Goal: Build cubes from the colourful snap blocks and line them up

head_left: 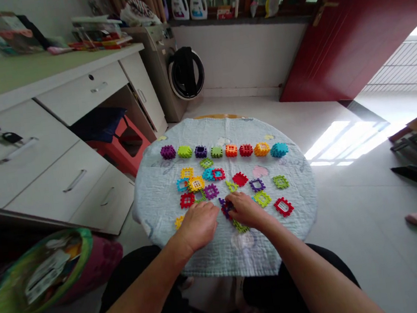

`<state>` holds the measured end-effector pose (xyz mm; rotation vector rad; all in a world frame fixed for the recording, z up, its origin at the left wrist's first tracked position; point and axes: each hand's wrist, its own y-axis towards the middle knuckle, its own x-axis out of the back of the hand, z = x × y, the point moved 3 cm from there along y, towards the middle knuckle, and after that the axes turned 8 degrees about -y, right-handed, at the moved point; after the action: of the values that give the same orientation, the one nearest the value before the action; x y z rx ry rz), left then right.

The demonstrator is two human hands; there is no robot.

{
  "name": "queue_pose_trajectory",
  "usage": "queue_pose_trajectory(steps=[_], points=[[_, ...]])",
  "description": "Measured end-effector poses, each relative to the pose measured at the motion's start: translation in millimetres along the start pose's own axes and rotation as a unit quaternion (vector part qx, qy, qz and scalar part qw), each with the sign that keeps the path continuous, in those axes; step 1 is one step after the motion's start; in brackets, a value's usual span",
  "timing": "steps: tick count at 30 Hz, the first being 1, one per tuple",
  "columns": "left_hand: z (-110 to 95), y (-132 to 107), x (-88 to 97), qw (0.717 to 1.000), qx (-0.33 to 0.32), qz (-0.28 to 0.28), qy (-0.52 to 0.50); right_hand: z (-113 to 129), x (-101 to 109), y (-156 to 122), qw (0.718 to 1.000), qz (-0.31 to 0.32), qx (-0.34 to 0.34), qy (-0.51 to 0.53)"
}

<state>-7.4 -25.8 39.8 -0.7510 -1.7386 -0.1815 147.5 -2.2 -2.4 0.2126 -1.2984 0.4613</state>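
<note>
A bin (106, 253) stood at the near left, and in it lay a white packet (48, 270) whose dark print was too blurred to read. The pale cloth (222, 250) on the round table carried the toy pieces. The left hand (200, 223) rested there palm down with its fingers curled under; whether it held anything could not be told. Just beside it lay a yellow piece (179, 222). The right hand (243, 208) had its fingers bent closed on a dark purple piece (225, 208), with a green piece (241, 226) just below.

Beyond the left hand, yellow, blue, red and purple pieces lay in a loose cluster; beyond and to the right of the right hand were a red piece (240, 178), a purple frame (257, 184) and a red frame (284, 206). Farther off, eight assembled blocks (231, 150) stood in a row, purple to blue. At the far wall, two detergent bottles (197, 1) bore labels too small to read, near a washing machine (160, 46).
</note>
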Motion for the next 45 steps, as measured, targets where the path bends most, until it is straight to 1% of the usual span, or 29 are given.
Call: queue_pose_trajectory(steps=[3,6,8,11,14,16,19,25,28,31,33,35,37,42,45], points=[[-3,9,-12.4,0.999,0.0,-0.002,-0.042,-2,-1,0,1.0,-0.001,0.022,0.017],[3,19,-21.0,0.995,-0.011,-0.013,-0.097,-14,4,3,0.998,-0.018,0.015,0.056],[11,25,-23.9,0.993,-0.017,-0.017,-0.114,-28,9,6,0.997,-0.043,-0.023,0.06],[22,30,-25.3,0.993,-0.025,-0.025,-0.117,-50,14,12,0.992,-0.076,-0.095,0.023],[27,31,-27.0,0.993,-0.028,-0.029,-0.108,-63,10,16,0.986,-0.078,-0.148,-0.014],[29,31,-29.3,0.995,-0.025,-0.029,-0.096,-66,4,19,0.983,-0.067,-0.168,-0.03],[31,29,-32.8,0.996,-0.019,-0.03,-0.081,-65,-5,21,0.981,-0.062,-0.175,-0.049],[44,32,-33.6,0.996,0.003,-0.031,-0.082,-63,-7,24,0.977,-0.124,-0.168,-0.043],[49,36,-32.2,0.996,0.01,-0.027,-0.089,-68,-6,27,0.968,-0.147,-0.202,-0.009],[51,40,-31.3,0.995,0.012,-0.03,-0.092,-79,-2,31,0.951,-0.173,-0.25,0.061],[51,42,-31.6,0.995,0.01,-0.034,-0.093,-84,0,32,0.942,-0.184,-0.26,0.104],[52,43,-32.7,0.995,0.008,-0.037,-0.089,-86,-1,33,0.939,-0.184,-0.264,0.125],[53,44,-34.1,0.996,0.005,-0.036,-0.083,-86,-1,31,0.937,-0.188,-0.274,0.112],[54,47,-35.4,0.996,0.003,-0.036,-0.079,-89,8,21,0.917,-0.261,-0.302,0.025],[53,47,-33.7,0.997,0.006,-0.032,-0.071,-95,15,14,0.914,-0.265,-0.308,0.018]])
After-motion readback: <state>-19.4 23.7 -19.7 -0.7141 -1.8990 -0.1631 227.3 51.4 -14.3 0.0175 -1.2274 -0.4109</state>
